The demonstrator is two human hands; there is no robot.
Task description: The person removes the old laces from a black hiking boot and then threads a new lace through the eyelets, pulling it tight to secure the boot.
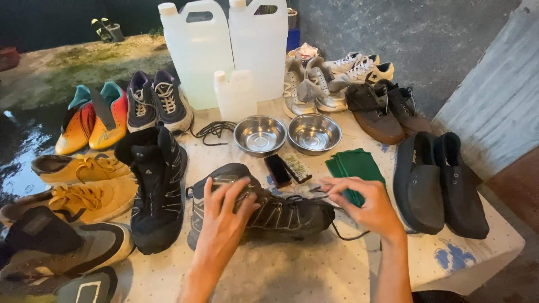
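Wet concrete yard | dotted tablecloth (292, 269) | left hand (222, 216) steadies dark shoe (281, 213)

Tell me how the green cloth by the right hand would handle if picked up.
The green cloth lies folded flat on the table, so it is probably floppy and would unfold when lifted by one edge. It looks thin, so likely light. The right hand covers its near part, so it may snag there.
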